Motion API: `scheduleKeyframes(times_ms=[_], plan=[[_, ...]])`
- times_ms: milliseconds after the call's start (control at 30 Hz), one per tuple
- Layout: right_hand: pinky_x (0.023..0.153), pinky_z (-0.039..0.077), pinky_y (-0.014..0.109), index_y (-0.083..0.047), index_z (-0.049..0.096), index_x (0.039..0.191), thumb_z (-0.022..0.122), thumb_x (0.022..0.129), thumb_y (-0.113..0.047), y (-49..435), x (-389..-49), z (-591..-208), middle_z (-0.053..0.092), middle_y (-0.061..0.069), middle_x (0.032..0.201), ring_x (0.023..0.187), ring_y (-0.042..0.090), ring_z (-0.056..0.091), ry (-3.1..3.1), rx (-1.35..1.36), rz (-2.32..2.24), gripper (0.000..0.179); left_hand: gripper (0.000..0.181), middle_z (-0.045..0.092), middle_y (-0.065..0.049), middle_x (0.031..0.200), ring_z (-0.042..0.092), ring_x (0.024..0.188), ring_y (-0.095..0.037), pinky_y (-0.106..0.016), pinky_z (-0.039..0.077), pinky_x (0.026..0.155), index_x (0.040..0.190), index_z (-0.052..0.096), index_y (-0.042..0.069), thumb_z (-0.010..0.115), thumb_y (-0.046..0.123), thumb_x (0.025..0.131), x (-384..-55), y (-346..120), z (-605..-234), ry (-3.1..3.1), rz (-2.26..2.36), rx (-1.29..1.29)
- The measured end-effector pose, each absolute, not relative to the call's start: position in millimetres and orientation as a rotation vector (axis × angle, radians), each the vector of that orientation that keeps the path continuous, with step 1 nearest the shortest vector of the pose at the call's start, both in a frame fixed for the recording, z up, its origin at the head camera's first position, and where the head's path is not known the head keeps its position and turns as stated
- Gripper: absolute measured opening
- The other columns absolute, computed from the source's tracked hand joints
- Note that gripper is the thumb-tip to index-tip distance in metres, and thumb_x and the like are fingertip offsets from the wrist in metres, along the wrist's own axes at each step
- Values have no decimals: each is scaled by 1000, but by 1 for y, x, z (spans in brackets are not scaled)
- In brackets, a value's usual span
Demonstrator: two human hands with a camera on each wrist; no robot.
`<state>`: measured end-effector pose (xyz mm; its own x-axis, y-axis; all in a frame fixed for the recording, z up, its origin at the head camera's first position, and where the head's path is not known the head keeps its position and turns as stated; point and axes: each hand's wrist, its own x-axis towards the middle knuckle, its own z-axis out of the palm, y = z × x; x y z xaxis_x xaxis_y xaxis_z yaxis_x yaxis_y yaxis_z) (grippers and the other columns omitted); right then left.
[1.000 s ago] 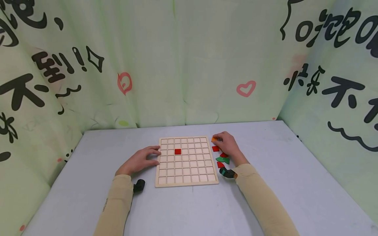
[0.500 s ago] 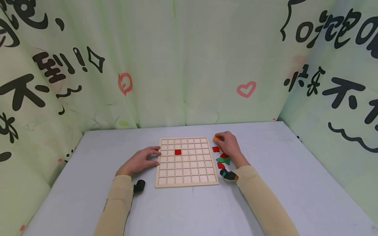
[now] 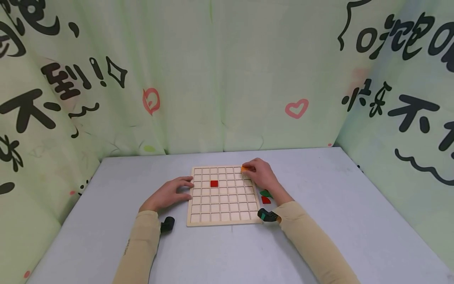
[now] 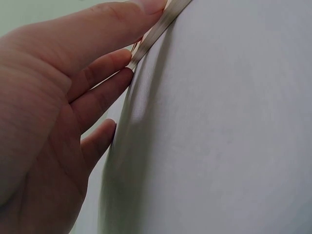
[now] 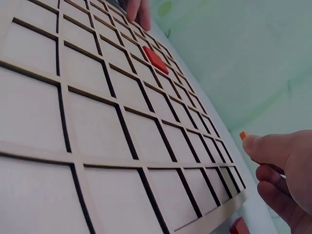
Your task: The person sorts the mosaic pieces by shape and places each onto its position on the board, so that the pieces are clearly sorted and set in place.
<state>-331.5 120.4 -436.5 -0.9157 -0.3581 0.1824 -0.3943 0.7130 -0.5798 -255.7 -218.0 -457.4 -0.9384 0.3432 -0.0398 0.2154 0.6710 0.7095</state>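
A wooden grid board (image 3: 220, 216) lies on the table, with one red square tile (image 3: 214, 184) set in a cell of its upper left part. My right hand (image 3: 261, 173) pinches a small orange tile (image 3: 244, 169) between thumb and fingers over the board's far right corner. In the right wrist view only a bit of that orange tile (image 5: 244, 135) shows past the thumb. At the board's left edge my left hand (image 3: 173, 193) rests its fingertips and thumb, fingers fairly straight. The left wrist view has the left hand (image 4: 53, 107) against the board's side edge (image 4: 155, 34).
Beside the board's right edge lie a green piece (image 3: 265, 193) and a red piece (image 3: 266, 200); the right hand and wrist cover the area above them. The white table (image 3: 213, 256) runs back to a printed curtain (image 3: 220, 79), with curtains on both sides.
My right hand has picked up the orange tile beside the board and moved left with it, over the far right corner. The left hand stays at the left edge.
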Motion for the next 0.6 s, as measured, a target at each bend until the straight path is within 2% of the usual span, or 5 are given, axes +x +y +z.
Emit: scheduleKeyframes(times_ms=[200, 600], plan=[[79, 52, 35, -2, 71, 115, 70, 91, -15, 104, -323, -434, 62, 10, 105, 90, 22, 59, -2891, 757, 954, 27, 43, 42, -6, 151, 31, 143, -31, -49, 29, 115, 125, 66, 8, 76, 24, 87, -255, -218, -456, 2719, 1114, 467], [78, 50, 28, -4, 72, 112, 71, 90, -12, 77, -312, -442, 64, 5, 102, 89, 18, 56, -2913, 992, 876, 24, 42, 42, -5, 151, 31, 143, -30, -50, 29, 115, 124, 66, 9, 76, 25, 86, -256, -217, -458, 2718, 1122, 443]])
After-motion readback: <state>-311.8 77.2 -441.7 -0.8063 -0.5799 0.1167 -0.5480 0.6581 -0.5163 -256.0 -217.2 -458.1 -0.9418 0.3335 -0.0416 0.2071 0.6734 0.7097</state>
